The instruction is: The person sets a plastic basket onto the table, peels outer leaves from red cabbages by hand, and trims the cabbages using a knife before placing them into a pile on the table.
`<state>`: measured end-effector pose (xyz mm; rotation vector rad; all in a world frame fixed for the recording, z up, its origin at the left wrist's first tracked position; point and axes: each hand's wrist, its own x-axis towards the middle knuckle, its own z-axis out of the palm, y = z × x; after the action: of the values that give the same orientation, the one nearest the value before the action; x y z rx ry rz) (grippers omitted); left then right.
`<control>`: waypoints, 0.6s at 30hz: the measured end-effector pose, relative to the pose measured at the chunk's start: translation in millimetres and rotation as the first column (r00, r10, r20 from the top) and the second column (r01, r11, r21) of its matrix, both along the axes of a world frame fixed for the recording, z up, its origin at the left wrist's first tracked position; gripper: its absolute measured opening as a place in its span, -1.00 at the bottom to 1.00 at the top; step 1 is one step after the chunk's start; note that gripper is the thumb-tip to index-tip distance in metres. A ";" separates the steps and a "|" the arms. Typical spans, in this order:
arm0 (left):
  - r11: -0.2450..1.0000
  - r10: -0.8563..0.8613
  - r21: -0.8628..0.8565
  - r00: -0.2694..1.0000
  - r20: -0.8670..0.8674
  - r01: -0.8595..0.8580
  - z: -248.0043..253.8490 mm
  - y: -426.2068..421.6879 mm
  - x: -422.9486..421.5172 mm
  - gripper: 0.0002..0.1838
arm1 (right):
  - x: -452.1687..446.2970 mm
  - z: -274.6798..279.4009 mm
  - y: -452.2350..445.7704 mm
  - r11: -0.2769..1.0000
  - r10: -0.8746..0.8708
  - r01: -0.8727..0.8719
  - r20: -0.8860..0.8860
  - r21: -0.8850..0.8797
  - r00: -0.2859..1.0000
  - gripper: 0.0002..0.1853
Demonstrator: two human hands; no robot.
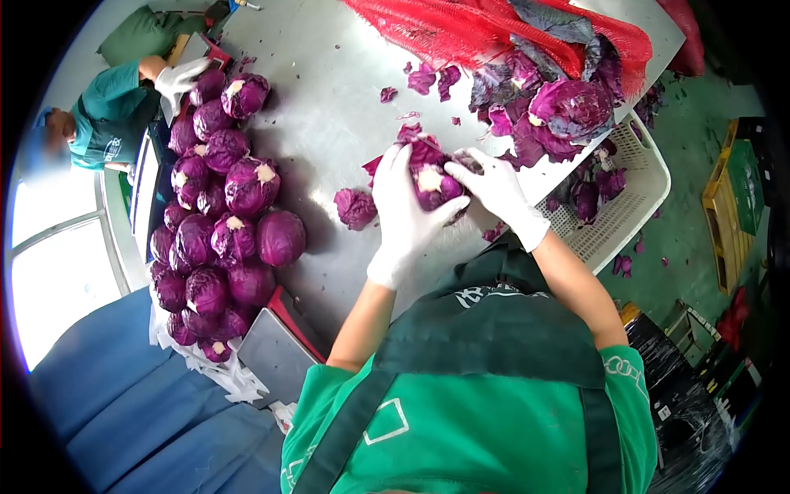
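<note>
A red cabbage point(439, 191) with a pale cut stem is between my two gloved hands over the metal table. My left hand point(403, 210) is closed round its left side, fingers toward the far side. At its right side, the fingers of my right hand point(497, 189) are bent against the outer leaves; my grip partly hides the fingertips. A loose purple leaf point(355, 208) lies just left of my left hand. Beyond my right hand is a heap of stripped leaves point(539, 136), with a leafy cabbage piece point(573, 107) on it.
Several red cabbages point(234, 239) are piled along the table's left side. Red mesh netting point(461, 31) lies at the far edge. A white plastic basket point(650, 185) with leaves stands below the right edge. A co-worker's gloved hand point(179, 80) touches the pile at far left.
</note>
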<state>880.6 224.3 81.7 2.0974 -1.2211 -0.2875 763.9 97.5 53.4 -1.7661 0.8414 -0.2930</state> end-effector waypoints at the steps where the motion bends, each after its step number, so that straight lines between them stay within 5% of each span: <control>1: 0.992 -0.114 0.053 0.993 -0.018 0.115 -5.7 -6.5 9.3 -0.02 | 3.2 -4.3 0.4 1.000 -0.015 0.014 -0.025 -0.021 1.000 -0.48; 4: 0.996 -0.085 0.000 0.990 0.110 0.086 -20.0 -7.4 2.9 -0.12 | 11.5 -3.8 -4.8 0.986 -0.066 0.043 -0.138 -0.164 0.988 -0.56; 9: 0.994 -0.007 -0.110 0.988 0.152 0.024 -30.9 8.1 -15.4 -0.17 | 16.2 -5.8 -8.6 0.927 0.051 -0.185 -0.380 -0.326 0.923 -0.70; 13: 0.975 0.135 -0.196 0.980 0.145 -0.105 -33.6 15.2 -31.4 -0.15 | 21.0 -38.2 -9.3 0.877 -0.070 -0.050 -0.230 -0.478 0.971 -0.62; 15: 0.950 0.145 -0.294 0.981 0.125 -0.103 -44.0 31.0 -33.0 -0.13 | 22.1 -45.9 -25.3 0.948 -0.010 -0.109 -0.370 -0.300 0.929 -0.49; 18: 0.913 0.203 -0.382 0.972 0.120 -0.144 -58.5 52.4 -42.2 -0.13 | 26.5 -71.0 -33.1 0.929 -0.005 -0.066 -0.191 -0.364 0.982 -0.44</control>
<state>838.4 276.8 23.2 1.9026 -1.0685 0.1838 790.4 64.4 -17.6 -2.1847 0.9371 -0.2790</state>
